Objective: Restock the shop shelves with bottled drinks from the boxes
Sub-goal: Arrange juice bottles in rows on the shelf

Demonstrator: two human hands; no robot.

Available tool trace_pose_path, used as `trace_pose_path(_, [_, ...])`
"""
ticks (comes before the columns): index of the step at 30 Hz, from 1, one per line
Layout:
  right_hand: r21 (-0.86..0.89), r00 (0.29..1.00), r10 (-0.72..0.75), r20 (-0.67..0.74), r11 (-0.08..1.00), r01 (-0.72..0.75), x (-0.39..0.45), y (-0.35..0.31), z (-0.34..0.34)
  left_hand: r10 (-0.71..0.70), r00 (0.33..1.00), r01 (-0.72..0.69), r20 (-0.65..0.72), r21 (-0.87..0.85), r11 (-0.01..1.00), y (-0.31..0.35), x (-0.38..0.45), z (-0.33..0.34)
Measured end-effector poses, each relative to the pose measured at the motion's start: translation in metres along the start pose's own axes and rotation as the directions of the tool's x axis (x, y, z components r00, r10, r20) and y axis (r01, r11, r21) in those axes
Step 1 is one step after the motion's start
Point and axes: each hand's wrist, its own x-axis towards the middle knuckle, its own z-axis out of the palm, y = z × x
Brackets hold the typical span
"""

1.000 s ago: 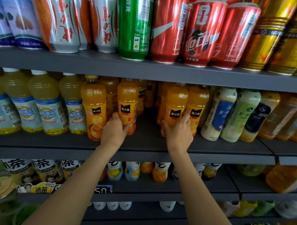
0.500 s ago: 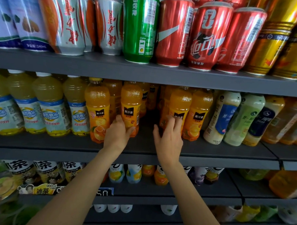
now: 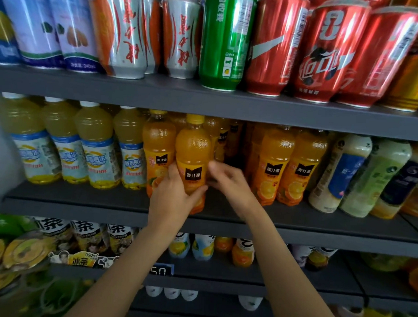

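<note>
The left hand (image 3: 171,200) grasps the orange bottle (image 3: 193,162) at its label, at the shelf (image 3: 320,220) front, the right hand (image 3: 228,180) released beside it; full, likely heavy and slippery, so hold mid-body.

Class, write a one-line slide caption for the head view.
Left hand grips an orange juice bottle on the middle shelf; right hand reaches beside it.

Gap (image 3: 237,145) between orange bottles (image 3: 272,166), seemingly open.

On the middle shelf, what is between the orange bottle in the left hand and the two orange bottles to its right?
In the head view, the right hand and bare shelf lie between the held orange bottle and the two orange bottles.
</note>
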Motion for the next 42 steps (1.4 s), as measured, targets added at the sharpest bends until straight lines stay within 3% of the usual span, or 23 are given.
trace_pose_path(1, [0.073,0.994,0.001,-0.106,0.997,0.007,0.003,0.000,-0.002,-0.008,1.000,0.008,0.002,0.012,1.000,-0.001,0.000,-0.002])
trace_pose_path(3, [-0.084,0.935,-0.030,-0.354,0.996,0.000,0.018,0.007,-0.006,-0.025,1.000,0.025,0.016,0.016,1.000,-0.002,0.003,-0.003])
trace_pose_path(5, [-0.322,0.887,-0.035,-0.461,0.938,-0.130,0.036,0.016,-0.003,-0.050,0.998,0.049,0.027,0.007,0.999,-0.003,0.005,-0.002])
trace_pose_path(7, [-0.343,0.855,0.002,-0.518,0.915,-0.210,0.055,0.022,0.000,-0.058,0.998,0.058,0.024,0.010,0.998,-0.003,0.006,-0.001])
trace_pose_path(18, [-0.207,0.854,0.066,-0.517,0.958,-0.200,0.103,0.025,-0.007,0.007,1.000,-0.007,0.007,-0.027,1.000,-0.012,0.004,0.003])
trace_pose_path(21, [-0.264,0.836,0.031,-0.547,0.942,-0.208,0.100,0.025,-0.004,0.011,1.000,-0.011,0.010,-0.028,1.000,-0.013,0.005,0.003])
trace_pose_path(28, [-0.377,0.686,-0.127,-0.717,0.898,-0.227,0.075,0.038,0.005,0.000,0.999,0.002,0.039,-0.055,0.999,-0.014,0.006,0.001])
trace_pose_path(38, [-0.500,0.724,-0.130,-0.678,0.803,-0.325,0.051,0.039,0.008,-0.005,0.999,0.008,0.048,-0.053,0.999,-0.012,0.007,-0.001])
trace_pose_path(42, [-0.509,0.672,-0.214,-0.709,0.815,-0.278,0.046,0.035,0.014,0.002,0.999,0.000,0.047,-0.050,0.999,-0.013,0.007,0.001])
